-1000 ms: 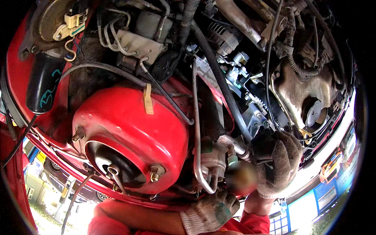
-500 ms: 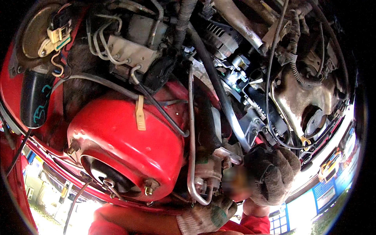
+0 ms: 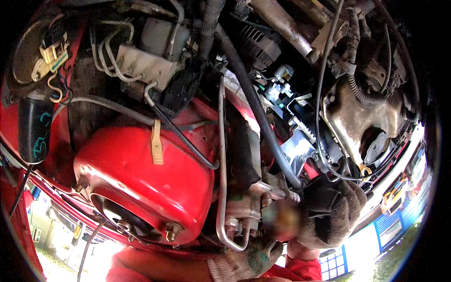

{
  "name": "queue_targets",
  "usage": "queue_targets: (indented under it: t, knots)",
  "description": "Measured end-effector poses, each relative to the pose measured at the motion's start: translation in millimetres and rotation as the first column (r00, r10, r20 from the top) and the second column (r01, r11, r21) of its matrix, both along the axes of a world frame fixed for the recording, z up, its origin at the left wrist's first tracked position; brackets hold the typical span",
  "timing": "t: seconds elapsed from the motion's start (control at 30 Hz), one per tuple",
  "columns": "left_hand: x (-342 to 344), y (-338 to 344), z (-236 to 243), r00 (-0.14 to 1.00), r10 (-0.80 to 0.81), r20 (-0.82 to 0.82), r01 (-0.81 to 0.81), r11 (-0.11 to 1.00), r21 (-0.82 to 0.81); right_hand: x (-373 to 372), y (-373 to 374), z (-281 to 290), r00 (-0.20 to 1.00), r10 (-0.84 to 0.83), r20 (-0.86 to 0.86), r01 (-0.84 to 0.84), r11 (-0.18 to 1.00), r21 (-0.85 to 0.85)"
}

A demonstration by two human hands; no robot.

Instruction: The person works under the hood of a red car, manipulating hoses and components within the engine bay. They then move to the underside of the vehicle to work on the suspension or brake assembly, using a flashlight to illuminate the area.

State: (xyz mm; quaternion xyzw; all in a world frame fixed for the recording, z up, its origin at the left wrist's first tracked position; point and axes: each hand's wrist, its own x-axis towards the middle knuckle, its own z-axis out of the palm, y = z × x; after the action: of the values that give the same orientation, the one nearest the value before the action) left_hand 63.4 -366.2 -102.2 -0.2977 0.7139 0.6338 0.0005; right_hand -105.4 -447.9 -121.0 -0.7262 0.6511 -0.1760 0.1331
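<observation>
My left hand (image 3: 249, 258), in a knitted work glove, is at the lower middle, its fingers curled just below a metal cylinder (image 3: 240, 209) with bent pipes (image 3: 222, 188). My right hand (image 3: 333, 211), in a dark, soiled glove, is closed at the lower end of a black hose (image 3: 260, 117), beside metal pipe fittings (image 3: 277, 190). A blurred patch lies between my hands. What each hand grips is hidden. Left of them sits a red domed strut tower (image 3: 141, 174) with bolts and a beige strap (image 3: 157, 145).
A metal block with pipes (image 3: 145, 66) is at the top left, a black cylinder (image 3: 35, 131) at far left, an alternator (image 3: 258, 44) at top middle and a grimy metal cover (image 3: 357, 117) at right. Bright workshop surroundings show beyond the red body edge (image 3: 61, 207).
The engine bay has shifted left and mostly downward in the picture. My right hand sits lower in the picture, still curled; my left hand is slightly lower, still in the same spot among the parts.
</observation>
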Motion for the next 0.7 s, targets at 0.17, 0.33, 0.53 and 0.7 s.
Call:
queue_targets:
  t: [0.17, 0.33, 0.53, 0.7]
  knots:
    - [1.6, 5.1, 8.2, 1.0, -0.002, 0.008, 0.002, 1.0, 0.01, -6.9, 6.7, -2.4, 0.996, 0.004, -0.084, -0.015, 0.992, -0.126]
    - [3.6, 9.3, 13.8, 1.0, -0.02, 0.024, 0.019, 1.0, 0.016, -3.1, 29.8, 7.6, 0.962, -0.212, -0.174, 0.19, 0.973, -0.132]
    - [-0.2, 9.8, 19.4, 0.996, -0.088, 0.034, 0.087, 0.996, 0.025, -7.3, 31.9, 23.2, 0.924, -0.321, -0.209, 0.331, 0.943, 0.013]
    - [-2.9, 13.3, 12.9, 0.987, -0.149, 0.059, 0.149, 0.989, 0.007, -17.7, 52.4, 20.5, 0.916, -0.372, -0.153, 0.372, 0.928, -0.028]
